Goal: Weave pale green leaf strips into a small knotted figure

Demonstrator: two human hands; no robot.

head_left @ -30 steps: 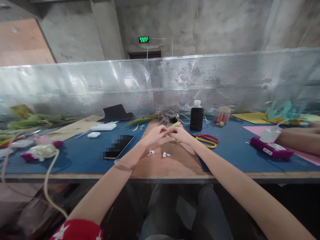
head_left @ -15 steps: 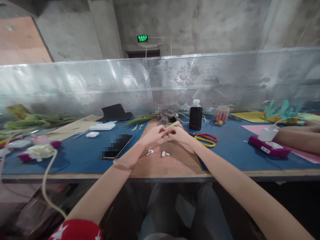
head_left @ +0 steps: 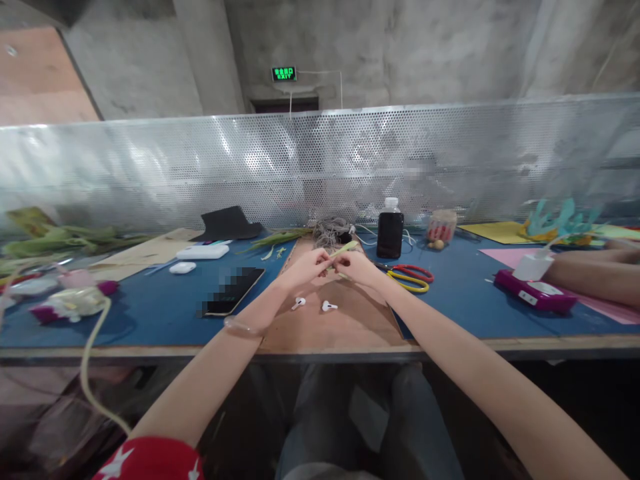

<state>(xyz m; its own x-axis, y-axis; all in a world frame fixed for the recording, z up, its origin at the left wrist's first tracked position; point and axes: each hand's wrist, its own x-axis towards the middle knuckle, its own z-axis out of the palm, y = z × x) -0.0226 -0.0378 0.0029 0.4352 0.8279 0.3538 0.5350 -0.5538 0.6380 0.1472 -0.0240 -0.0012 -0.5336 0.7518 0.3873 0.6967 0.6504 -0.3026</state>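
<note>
Hardly shifts since a second ago, beyond slight view drift. Pinches a green strip [head_left: 345, 249] with hands [head_left: 316, 265] close together, beyond the earbuds [head_left: 299, 303] on the bench [head_left: 330, 337].

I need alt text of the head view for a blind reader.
A person's left hand and right hand hold a pale green strip between them above a brown board. Two white earbuds lie nearer the viewer; scissors lie to the right.

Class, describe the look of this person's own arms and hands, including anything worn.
The left hand and right hand wear no visible gloves. A red sleeve with white stars covers part of the left arm; a translucent bangle circles it nearer the wrist. The right arm shows no sleeve.
</note>
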